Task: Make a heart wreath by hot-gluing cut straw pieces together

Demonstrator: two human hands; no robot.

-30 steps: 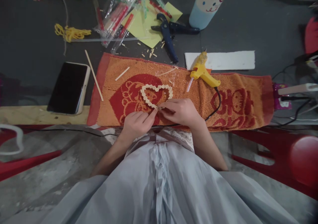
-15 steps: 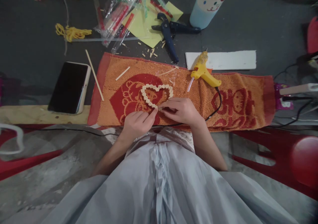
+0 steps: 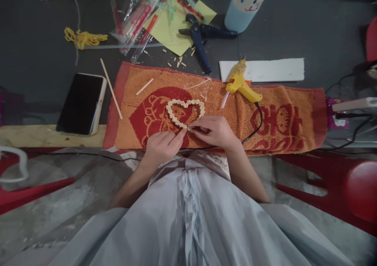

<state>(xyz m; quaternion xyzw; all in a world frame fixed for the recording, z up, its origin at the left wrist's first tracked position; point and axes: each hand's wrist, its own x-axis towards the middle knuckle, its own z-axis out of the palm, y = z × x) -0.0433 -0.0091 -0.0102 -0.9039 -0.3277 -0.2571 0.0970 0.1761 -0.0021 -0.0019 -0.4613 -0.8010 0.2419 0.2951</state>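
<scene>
A pale heart-shaped outline (image 3: 176, 121), built of small cut stick pieces, lies on an orange and red towel (image 3: 219, 109). My left hand (image 3: 162, 147) is at the lower tip of the heart, index finger and thumb closed together against it. My right hand (image 3: 217, 131) meets it from the other side, fingers pinched at the same tip and covering part of the heart's right edge. Both hands grip the heart there; any small piece between the fingertips is too small to make out. A yellow glue gun (image 3: 240, 84) lies on the towel to the right, a clear glue stick poking from its rear.
A phone (image 3: 81, 104) and a thin stick (image 3: 111, 89) lie left of the towel. Beyond it are blue-handled cutters (image 3: 198, 42), yellow paper (image 3: 176, 40), stick scraps, plastic packets (image 3: 138, 20), yellow string (image 3: 88, 38), a white strip (image 3: 273, 70) and a bottle (image 3: 246, 8).
Both hands stay at the heart's lower tip, with only a slight shift of the fingers. The whole view has moved a little.
</scene>
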